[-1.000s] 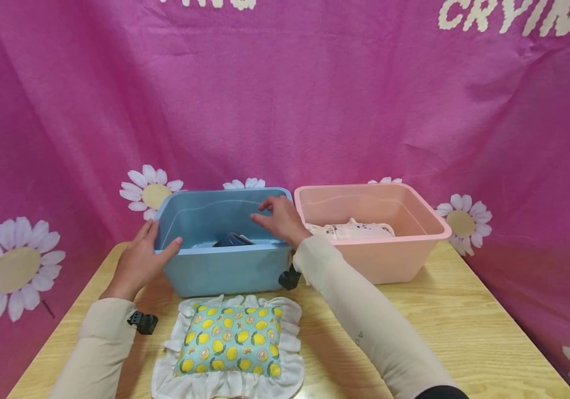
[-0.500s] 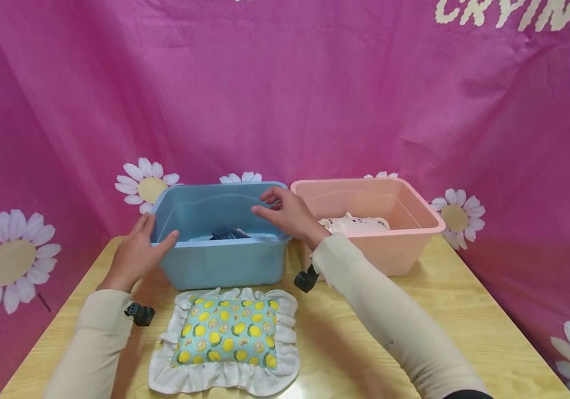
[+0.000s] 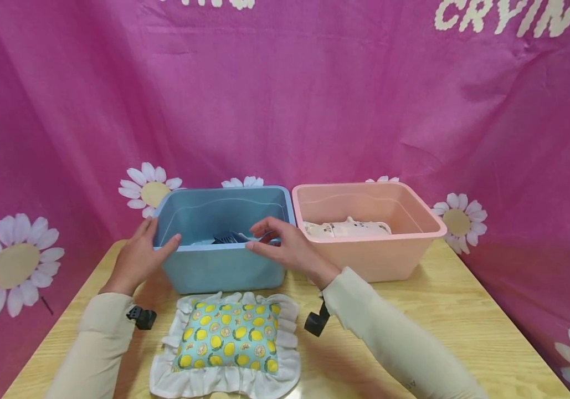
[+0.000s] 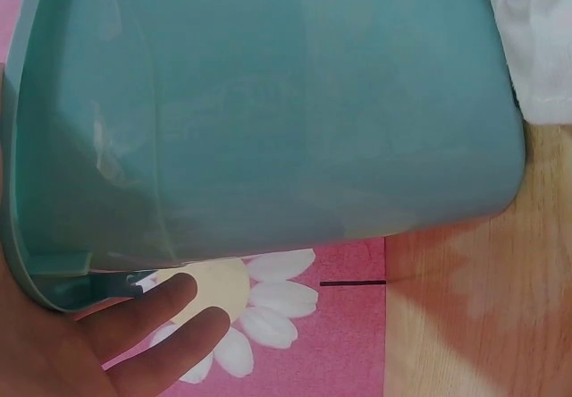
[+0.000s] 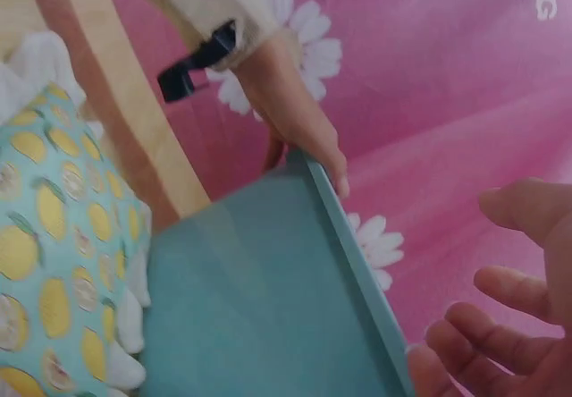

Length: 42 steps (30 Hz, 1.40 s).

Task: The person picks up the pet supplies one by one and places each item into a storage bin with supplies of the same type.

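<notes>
My left hand [image 3: 135, 257] holds the left corner of a blue plastic bin [image 3: 225, 271], thumb over the front rim and fingers outside the left wall. In the left wrist view two fingers [image 4: 165, 334] extend below the rim. My right hand [image 3: 287, 246] is at the bin's front right rim, fingers loosely bent. In the right wrist view those fingers [image 5: 487, 325] are spread with nothing between them. Inside the bin lie dark items with fork-like tines [image 3: 226, 238], partly hidden by the front wall.
A pink bin [image 3: 374, 260] stands to the right, with a pale printed cloth item [image 3: 354, 229] inside. A lemon-print cushion with white ruffles [image 3: 230, 341] lies in front of the blue bin on the wooden table [image 3: 444, 327]. A magenta daisy curtain [image 3: 285, 100] hangs behind.
My right hand has lowered from above the blue bin's right side to its front rim, its forearm shifting right and nearer. My left hand has stayed at the bin's corner.
</notes>
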### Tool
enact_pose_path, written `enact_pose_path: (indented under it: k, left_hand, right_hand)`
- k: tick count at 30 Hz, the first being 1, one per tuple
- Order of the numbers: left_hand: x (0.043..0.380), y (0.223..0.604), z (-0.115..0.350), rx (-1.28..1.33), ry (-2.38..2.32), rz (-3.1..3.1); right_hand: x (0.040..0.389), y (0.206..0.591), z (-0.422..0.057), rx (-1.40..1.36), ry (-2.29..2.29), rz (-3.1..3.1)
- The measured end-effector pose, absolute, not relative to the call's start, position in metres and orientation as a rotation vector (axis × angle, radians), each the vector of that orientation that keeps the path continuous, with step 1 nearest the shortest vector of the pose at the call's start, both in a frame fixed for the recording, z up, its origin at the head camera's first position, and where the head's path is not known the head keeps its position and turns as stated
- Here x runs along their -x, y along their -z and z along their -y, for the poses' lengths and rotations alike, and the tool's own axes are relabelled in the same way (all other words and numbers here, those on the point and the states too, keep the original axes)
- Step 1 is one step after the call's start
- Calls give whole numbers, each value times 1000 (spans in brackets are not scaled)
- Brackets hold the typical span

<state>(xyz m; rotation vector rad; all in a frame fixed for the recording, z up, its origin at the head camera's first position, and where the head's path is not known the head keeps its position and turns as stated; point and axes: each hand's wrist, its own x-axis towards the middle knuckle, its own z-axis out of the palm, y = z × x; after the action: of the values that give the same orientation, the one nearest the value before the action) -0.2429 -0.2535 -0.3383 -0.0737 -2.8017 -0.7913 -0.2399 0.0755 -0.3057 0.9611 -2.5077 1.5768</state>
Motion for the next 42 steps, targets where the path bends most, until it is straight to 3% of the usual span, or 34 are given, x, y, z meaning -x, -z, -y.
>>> enact_pose_path:
  k: [19, 42]
  left_hand:
    - [243, 341, 253, 57, 808, 2807]
    - [245, 340, 253, 50, 813, 2803]
  right_hand:
    - [209, 371, -77, -1117, -1546, 2649]
    - [183, 415, -65, -1433, -1117, 2949]
